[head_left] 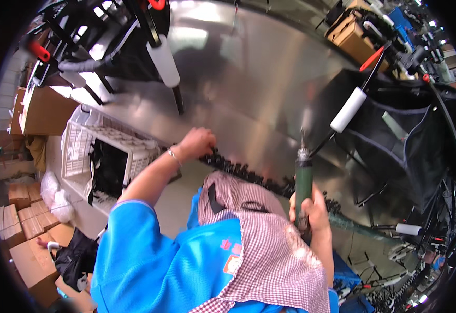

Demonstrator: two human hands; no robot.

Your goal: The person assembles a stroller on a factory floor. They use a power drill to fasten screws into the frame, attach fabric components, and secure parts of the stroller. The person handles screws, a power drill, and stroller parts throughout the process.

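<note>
- Left hand [199, 142] curls closed over a row of small black parts [243, 171] at the steel desk [238, 83] edge.
- Right hand [311, 208] grips a green power driver [303, 180] upright; its tip could slip toward the left fingers.

White slatted plastic crate [81, 148] at my 9 o'clock, black parts inside, below surface edge. Brown cardboard boxes [24, 224] stacked on floor at 8 o'clock. Another large carton [42, 112] at 10. Black frame with white foam grip [164, 61] at 11, lying on shiny steel surface [249, 88]. Black fabric frame with white roller [349, 108] at 2. Cardboard boxes [356, 36] far at 1.
</note>
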